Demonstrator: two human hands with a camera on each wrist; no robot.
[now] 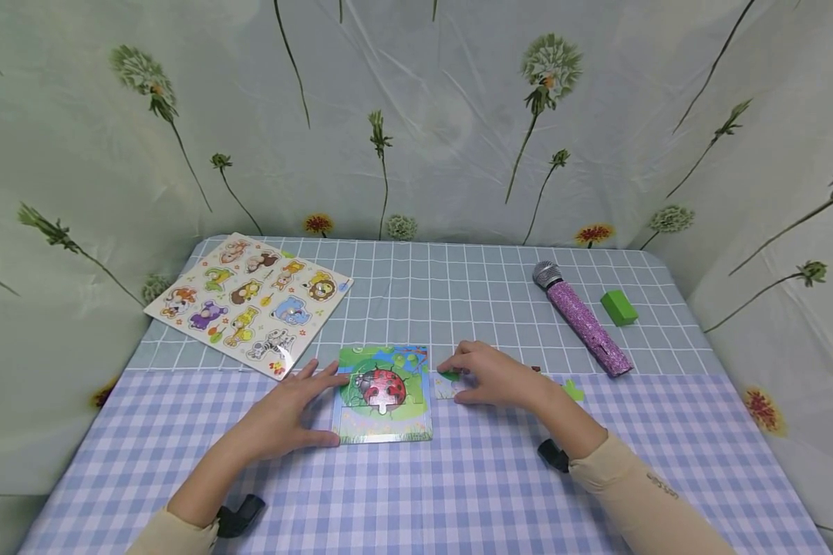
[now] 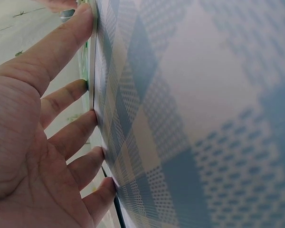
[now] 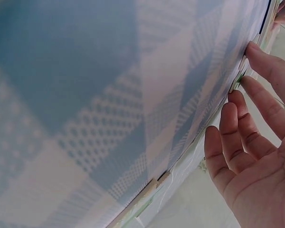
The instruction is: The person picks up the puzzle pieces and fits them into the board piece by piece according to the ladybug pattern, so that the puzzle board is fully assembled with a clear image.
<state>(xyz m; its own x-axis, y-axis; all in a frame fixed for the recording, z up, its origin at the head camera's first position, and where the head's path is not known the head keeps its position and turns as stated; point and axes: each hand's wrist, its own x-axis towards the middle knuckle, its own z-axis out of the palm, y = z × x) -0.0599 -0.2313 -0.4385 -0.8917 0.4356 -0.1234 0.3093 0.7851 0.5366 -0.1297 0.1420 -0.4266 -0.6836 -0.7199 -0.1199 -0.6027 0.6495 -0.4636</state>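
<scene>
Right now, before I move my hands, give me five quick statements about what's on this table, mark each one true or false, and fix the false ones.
1. The green block lies to the right of the microphone. True.
2. The right hand is gripping the microphone. False: its fingers are at loose puzzle pieces beside the ladybug puzzle.
3. The left hand touches the left side of the ladybug puzzle. True.
4. The animal board is to the right of the ladybug puzzle. False: it is to the left, farther back.
5. The microphone's silver head is at its near end. False: it is at the far end.
</scene>
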